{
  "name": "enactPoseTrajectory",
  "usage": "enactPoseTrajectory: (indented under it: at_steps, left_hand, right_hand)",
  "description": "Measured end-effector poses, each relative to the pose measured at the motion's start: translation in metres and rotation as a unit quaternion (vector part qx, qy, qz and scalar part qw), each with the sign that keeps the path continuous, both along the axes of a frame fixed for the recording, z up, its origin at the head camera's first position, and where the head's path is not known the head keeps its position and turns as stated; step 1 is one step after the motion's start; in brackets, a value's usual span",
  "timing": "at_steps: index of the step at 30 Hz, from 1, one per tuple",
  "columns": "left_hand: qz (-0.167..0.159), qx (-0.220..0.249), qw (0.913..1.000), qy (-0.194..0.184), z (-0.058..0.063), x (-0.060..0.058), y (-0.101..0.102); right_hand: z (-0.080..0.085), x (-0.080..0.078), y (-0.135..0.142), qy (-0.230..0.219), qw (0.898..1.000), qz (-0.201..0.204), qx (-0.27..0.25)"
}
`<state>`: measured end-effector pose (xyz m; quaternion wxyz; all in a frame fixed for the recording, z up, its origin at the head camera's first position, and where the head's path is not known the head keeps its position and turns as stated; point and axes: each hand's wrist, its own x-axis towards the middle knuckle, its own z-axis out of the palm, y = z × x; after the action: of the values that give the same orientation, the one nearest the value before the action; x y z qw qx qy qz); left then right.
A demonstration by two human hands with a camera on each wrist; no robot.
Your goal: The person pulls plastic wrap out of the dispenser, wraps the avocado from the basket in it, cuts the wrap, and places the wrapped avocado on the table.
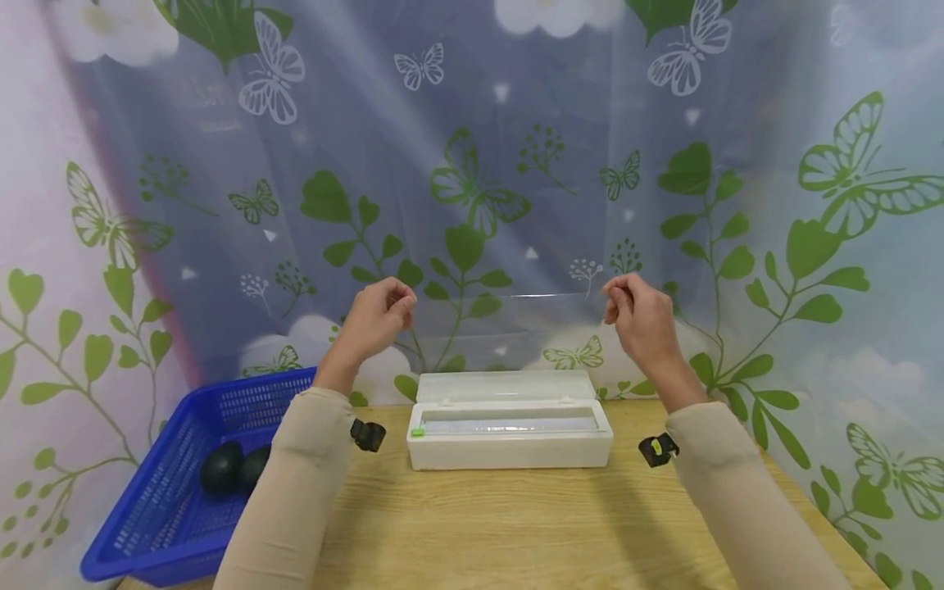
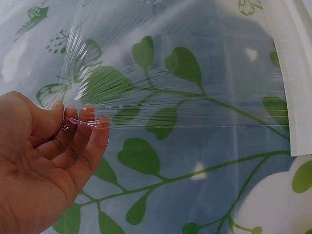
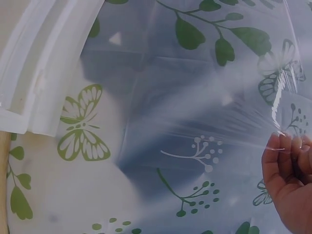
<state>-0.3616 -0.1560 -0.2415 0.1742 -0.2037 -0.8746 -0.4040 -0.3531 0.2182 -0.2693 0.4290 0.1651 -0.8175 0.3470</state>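
Observation:
A sheet of clear plastic wrap (image 2: 195, 105) stretches upward from a white wrap dispenser box (image 1: 509, 451), whose lid (image 1: 506, 385) is raised at the back. My left hand (image 1: 379, 318) pinches one upper corner of the film between thumb and fingers. At the opposite corner, my right hand (image 1: 640, 318) pinches the film with bunched fingertips. Between the hands the top edge of the wrap is taut, and creases fan out from each grip in the wrist views. A small green piece (image 1: 418, 432) sits at the box's left end.
A blue plastic basket (image 1: 173, 414) stands on the left of the wooden table (image 1: 479, 524), partly behind my left forearm. Two dark round objects (image 1: 221, 469) lie inside it. A butterfly-and-leaf printed curtain (image 1: 472, 98) hangs close behind the box.

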Motion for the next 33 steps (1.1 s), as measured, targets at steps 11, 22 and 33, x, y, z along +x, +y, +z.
enactPoseTrajectory:
  at_steps: [11,22,33]
  left_hand:
    - [-0.005,0.005,0.9998,0.018,0.014,0.01,0.0]
    - [-0.017,0.023,0.9985,0.046,0.021,0.023,-0.002]
    - [-0.013,0.022,0.9971,0.072,0.023,0.041,-0.004]
  right_hand:
    - [0.013,0.013,0.0,0.02,1.0,0.002,-0.007]
    - [0.023,0.029,0.001,0.04,0.999,0.014,-0.004]
    - [0.029,0.046,0.001,0.055,0.998,0.031,-0.011]
